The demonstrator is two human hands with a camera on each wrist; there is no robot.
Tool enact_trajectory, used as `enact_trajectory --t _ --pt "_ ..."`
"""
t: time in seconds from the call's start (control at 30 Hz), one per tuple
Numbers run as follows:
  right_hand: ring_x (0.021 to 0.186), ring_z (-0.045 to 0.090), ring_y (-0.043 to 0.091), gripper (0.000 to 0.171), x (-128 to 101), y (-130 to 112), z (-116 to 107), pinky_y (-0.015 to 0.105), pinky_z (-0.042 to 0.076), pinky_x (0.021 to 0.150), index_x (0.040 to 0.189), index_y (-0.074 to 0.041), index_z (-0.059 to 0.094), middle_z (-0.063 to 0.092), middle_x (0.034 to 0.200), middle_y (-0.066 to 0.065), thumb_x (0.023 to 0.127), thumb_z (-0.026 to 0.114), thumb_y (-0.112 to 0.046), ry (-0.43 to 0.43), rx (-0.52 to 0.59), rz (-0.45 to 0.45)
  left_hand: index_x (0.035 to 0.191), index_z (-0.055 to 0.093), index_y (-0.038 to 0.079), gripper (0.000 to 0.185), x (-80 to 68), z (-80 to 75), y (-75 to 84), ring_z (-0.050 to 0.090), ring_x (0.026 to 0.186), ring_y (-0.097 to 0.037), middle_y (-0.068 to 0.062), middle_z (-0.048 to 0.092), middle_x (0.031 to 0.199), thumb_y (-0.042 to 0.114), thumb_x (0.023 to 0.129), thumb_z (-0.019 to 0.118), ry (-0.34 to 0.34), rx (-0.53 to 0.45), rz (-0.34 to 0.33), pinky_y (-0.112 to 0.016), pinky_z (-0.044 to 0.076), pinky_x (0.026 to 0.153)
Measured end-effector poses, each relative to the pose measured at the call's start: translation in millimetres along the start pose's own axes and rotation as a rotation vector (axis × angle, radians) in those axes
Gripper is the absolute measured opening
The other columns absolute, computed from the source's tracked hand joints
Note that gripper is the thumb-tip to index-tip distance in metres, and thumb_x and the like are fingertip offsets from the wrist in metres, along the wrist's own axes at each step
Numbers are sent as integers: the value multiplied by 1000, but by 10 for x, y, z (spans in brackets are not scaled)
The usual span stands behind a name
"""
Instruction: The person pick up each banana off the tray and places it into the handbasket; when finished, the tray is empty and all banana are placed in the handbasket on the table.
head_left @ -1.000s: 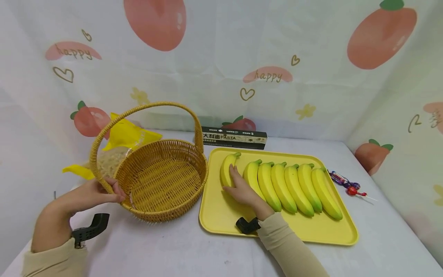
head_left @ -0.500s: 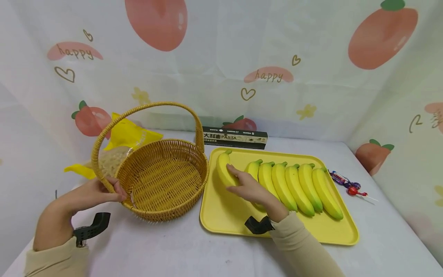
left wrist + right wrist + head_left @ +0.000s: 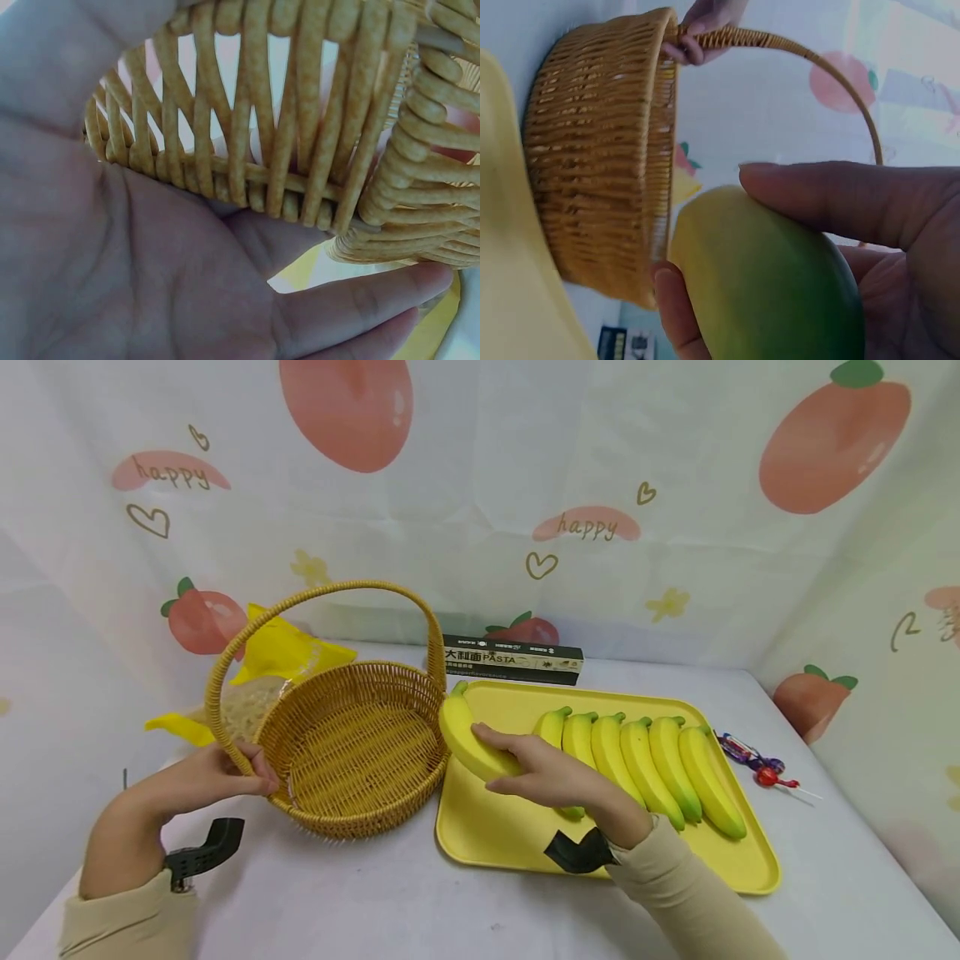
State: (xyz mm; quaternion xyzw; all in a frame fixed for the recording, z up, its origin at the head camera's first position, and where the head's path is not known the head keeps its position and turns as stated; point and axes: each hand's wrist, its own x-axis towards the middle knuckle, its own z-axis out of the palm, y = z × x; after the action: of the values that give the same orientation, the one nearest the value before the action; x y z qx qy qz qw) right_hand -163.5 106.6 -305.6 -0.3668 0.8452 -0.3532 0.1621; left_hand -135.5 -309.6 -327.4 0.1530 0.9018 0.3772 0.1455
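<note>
The right hand (image 3: 551, 768) holds a yellow banana (image 3: 471, 743) between thumb and fingers, its green stem pointing to the far left. This banana is above the left side of a yellow tray (image 3: 495, 831), with its stem end near the right rim of a round wicker basket (image 3: 360, 752); whether the two touch cannot be told. The left hand (image 3: 225, 775) grips the basket's arched handle (image 3: 311, 599) at its base, by the left rim.

Each wrist bears a black camera mount (image 3: 206, 856) below a beige sleeve (image 3: 131, 918). On the tray, right of the held banana, six bananas (image 3: 633, 768) lie side by side, the leftmost partly hidden by the right hand. Beyond the tray's far left edge is a black pasta box (image 3: 513, 660). A yellow and clear bag (image 3: 281, 652) with pale contents lies behind the basket, at the far left. Right of the tray are purple-wrapped candy (image 3: 738, 748) and a red lollipop (image 3: 767, 777), on a white tabletop (image 3: 375, 902).
</note>
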Motion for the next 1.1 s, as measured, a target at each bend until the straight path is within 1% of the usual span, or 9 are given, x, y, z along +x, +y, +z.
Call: enact_trajectory --t 0.07,0.13,0.23,0.33,0.43,0.5,0.57,0.83,1.1 --pt "123 46 21 63 57 -77 -12 31 38 99 144 0 28 29 151 13 90 59 -12 -46 -34 -27 84 60 4 14 0 -4 -3 55 81 -5 4 65 84 17 89 61 -3 1 7 -22 46 70" --pt "102 51 14 62 146 -143 -20 26 38 89 144 -1 30 31 150 12 90 59 -13 -91 -64 -42 84 60 4 13 2 -11 -2 56 81 -5 4 65 85 16 90 60 -4 -2 19 -21 46 71" --pt "72 41 10 59 340 -213 -17 22 35 76 143 -2 31 33 149 13 92 57 -14 -161 -91 -54 84 60 4 14 5 -17 8 56 81 -5 4 65 85 17 90 60 -3 0 17 -21 46 71" --pt "64 36 8 57 559 -272 15 21 34 72 143 -2 32 46 141 14 92 56 -13 -223 -100 -51 84 60 4 15 5 -12 21 55 81 -5 3 65 85 18 89 61 2 -5 3 -22 45 71" --pt "64 35 8 57 785 -327 90 20 33 70 143 -2 32 59 108 8 92 56 -12 -273 -108 -32 85 60 4 15 3 3 27 55 82 -5 1 65 86 18 89 61 5 -9 -3 -22 45 71" --pt "66 37 9 57 932 -377 146 20 33 70 142 -2 33 50 87 4 92 56 -11 -303 -111 -28 84 60 4 15 -1 7 30 55 82 -5 0 65 86 18 89 61 7 -13 -1 -22 46 71" --pt "70 39 9 57 1076 -413 211 19 33 71 142 -2 33 45 83 1 92 56 -12 -335 -122 -30 84 59 3 15 -4 8 34 55 81 -6 0 65 86 17 89 61 5 -17 -3 -22 46 71" --pt "82 44 7 51 1553 -488 441 15 35 73 138 -3 42 52 98 2 90 59 -14 -408 -164 -21 83 60 4 14 0 9 39 56 81 -6 2 66 85 17 89 61 5 -18 10 -22 46 71" --pt "90 44 5 55 1858 -493 658 13 36 75 138 -5 44 55 128 6 88 63 -13 -387 23 57 82 60 4 13 -10 -5 25 57 81 -5 3 67 84 15 89 60 -2 -28 30 -21 46 71"
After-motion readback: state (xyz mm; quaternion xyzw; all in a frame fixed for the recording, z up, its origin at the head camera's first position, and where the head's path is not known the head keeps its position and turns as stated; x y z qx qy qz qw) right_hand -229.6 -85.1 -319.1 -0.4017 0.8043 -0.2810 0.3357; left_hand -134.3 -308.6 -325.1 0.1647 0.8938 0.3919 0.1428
